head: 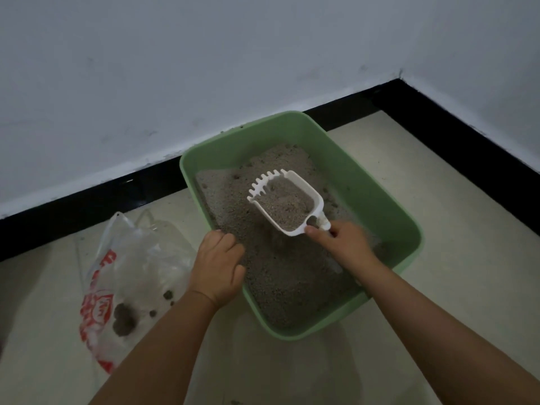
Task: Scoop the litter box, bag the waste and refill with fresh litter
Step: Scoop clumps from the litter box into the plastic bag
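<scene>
A green litter box (pixel 380 182) sits on the floor against the wall, holding grey litter (pixel 280 270) with a few dark clumps near its far side. My right hand (pixel 342 244) grips the handle of a white slotted scoop (pixel 289 200), which is raised above the litter and full of grey litter. My left hand (pixel 217 267) rests on the box's left rim, fingers curled over the edge. A clear plastic bag with red print (pixel 128 276) lies on the floor left of the box, with dark waste clumps inside.
A white wall with a black skirting board (pixel 96 197) runs behind the box and meets a second wall at the right corner. The floor (pixel 438 287) is pale tile. A faint translucent item lies on the floor just in front of the box.
</scene>
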